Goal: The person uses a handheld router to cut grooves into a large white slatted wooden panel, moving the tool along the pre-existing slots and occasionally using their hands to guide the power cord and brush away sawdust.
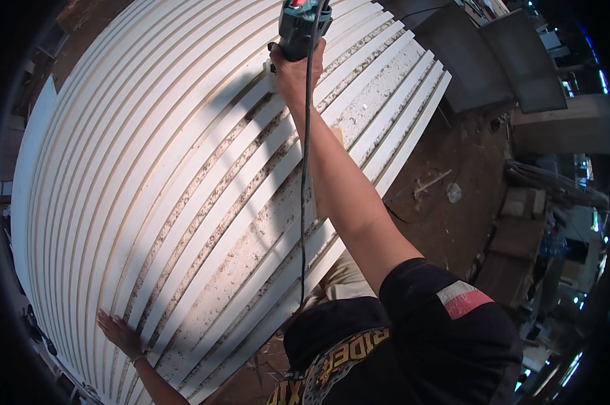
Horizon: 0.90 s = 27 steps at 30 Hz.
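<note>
Panel [150,155], one, large, white-faced, cut into long parallel slats divided by grooves; brown speckled debris lies in the wider grooves toward the person's edge. Power tool [301,37], one, dark green body with red detail, standing on the slats toward the panel's right end, well in from the edge nearest the person. Right hand [295,74]: closed around the lower part of the tool, fingers wrapped and partly hidden, so their exact spacing cannot be told. Cord [306,148], black, running from the tool alongside the right forearm, over the slats to the person's edge. Left hand [121,336]: laid on the slats near the panel's left end, fingers extended and slightly apart; band [139,359] at the wrist. Floor [467,158], brown, beyond the panel's near-right corner, bearing a crumpled pale piece [454,193] and a thin stick [433,181].
</note>
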Available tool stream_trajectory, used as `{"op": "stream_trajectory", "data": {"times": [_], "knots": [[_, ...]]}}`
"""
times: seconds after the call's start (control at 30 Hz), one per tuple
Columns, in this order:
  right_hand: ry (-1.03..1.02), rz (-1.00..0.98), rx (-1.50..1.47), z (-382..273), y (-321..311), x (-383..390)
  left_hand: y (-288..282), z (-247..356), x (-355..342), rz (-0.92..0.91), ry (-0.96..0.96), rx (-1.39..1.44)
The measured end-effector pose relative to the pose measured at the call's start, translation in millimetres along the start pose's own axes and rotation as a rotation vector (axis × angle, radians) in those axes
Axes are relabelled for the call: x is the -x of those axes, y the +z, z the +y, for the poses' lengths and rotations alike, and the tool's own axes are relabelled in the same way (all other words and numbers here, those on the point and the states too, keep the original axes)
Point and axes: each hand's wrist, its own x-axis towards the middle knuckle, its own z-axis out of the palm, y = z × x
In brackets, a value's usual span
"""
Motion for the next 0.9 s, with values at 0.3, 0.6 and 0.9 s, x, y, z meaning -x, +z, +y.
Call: {"op": "stream_trajectory", "data": {"times": [0.3,0.6,0.9], "knots": [[0.007,0.035,-0.030,24.6,-27.0,-86.2,-17.2,174.7,-45.9,0.384,-0.170,0.003],[0.040,0.047,0.049,67.1,-55.8,-178.0,-119.3,525.8,-176.8,0.426,0.102,0.586],[-0.066,-0.004,0.016,91.8,-77.4,-251.9,-97.1,609.1,-208.3,0.163,-0.165,0.267]]}}
